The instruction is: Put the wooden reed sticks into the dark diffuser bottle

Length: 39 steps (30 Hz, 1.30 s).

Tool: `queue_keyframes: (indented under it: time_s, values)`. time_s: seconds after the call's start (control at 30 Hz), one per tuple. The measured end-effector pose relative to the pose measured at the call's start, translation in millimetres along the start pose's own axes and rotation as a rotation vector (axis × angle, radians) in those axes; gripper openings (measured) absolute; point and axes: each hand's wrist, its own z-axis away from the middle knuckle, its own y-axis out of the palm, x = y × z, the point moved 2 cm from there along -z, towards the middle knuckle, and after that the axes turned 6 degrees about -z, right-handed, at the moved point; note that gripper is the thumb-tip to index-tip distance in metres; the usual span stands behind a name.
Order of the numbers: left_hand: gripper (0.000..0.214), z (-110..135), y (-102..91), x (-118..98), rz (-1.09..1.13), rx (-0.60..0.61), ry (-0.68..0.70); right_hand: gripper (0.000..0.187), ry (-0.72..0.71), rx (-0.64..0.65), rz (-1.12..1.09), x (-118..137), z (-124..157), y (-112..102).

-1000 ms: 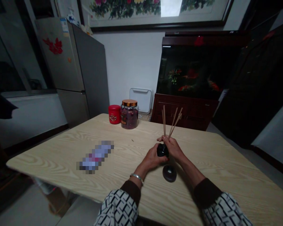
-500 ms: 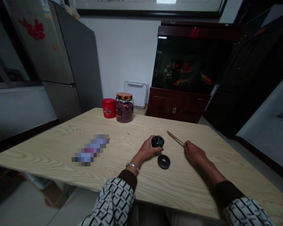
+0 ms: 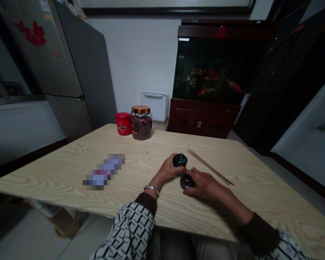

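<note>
Head view. Midway between the near and far edges of the surface point(image 3: 141, 173), the left hand point(image 3: 168, 169) has its fingers wrapped around a dark bottle point(image 3: 180, 160); the right hand point(image 3: 207, 186) grasps a dark round piece point(image 3: 186, 181) slightly closer to the near edge. Thin sticks point(image 3: 209, 166) lie toward the right edge.

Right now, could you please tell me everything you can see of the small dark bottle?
The small dark bottle is rounded and glossy, blue-black, apparently glass, with a narrower neck uppermost. The left hand holds it, thumb across its near side. It is left of the thin brown sticks, over the table; I cannot tell whether its base rests there.
</note>
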Motion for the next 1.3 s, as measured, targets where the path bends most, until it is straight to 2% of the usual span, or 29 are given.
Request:
queue_keyframes:
  time_s: [0.1, 0.17, 0.23, 0.3, 0.37, 0.43, 0.53, 0.67, 0.77, 0.9, 1.0, 1.1, 1.2, 1.3]
  values:
    - [0.064, 1, -0.4, -1, 0.027, 0.013, 0.0, 0.059, -0.02, 0.003, -0.125, -2, -2, -2]
    - [0.065, 1, 0.0, 1, 0.043, 0.014, -0.007, 0.049, -0.063, -0.027, -0.372, -5, -2, -17]
    - [0.069, 1, 0.4, 3, 0.044, 0.003, -0.019, 0.05, -0.113, -0.13, -0.705, -3, -6, -38]
    - [0.07, 0, 0.7, 5, 0.033, -0.006, -0.025, 0.056, -0.165, -0.285, -1.004, 3, -17, -55]
    - [0.068, 0, 0.7, 5, 0.022, -0.004, -0.023, 0.056, -0.209, -0.415, -1.165, 10, -34, -61]
    - [0.066, 1, 0.7, 5, 0.029, 0.009, -0.02, 0.055, -0.21, -0.498, -1.189, 14, -54, -55]
    - [0.067, 0, 0.5, 5, 0.046, 0.028, -0.016, 0.053, -0.173, -0.544, -1.132, 9, -77, -35]
    - [0.07, -1, -0.1, 6, 0.052, 0.038, -0.017, 0.046, -0.196, -0.487, -0.988, -3, -81, -19]
    - [0.067, -1, -0.5, 6, 0.073, 0.036, -0.033, 0.041, -0.209, -0.435, -0.759, -8, -74, -27]
    - [0.063, 0, -0.9, 5, 0.101, 0.038, -0.051, 0.051, -0.246, -0.264, -0.46, -7, -73, -49]
    - [0.063, 0, -1.1, 4, 0.117, 0.041, -0.048, 0.049, -0.243, -0.175, -0.241, 1, -77, -63]
    - [0.062, 0, -0.5, 5, 0.133, 0.044, -0.06, 0.048, -0.132, -0.176, 0.056, 18, -78, -72]
    - [0.06, 0, 0.6, 7, 0.135, 0.038, -0.049, 0.058, 0.03, -0.205, 0.303, 34, -77, -75]
    - [0.063, 0, 0.7, 7, 0.101, 0.033, -0.017, 0.07, 0.033, -0.217, 0.276, 36, -77, -74]
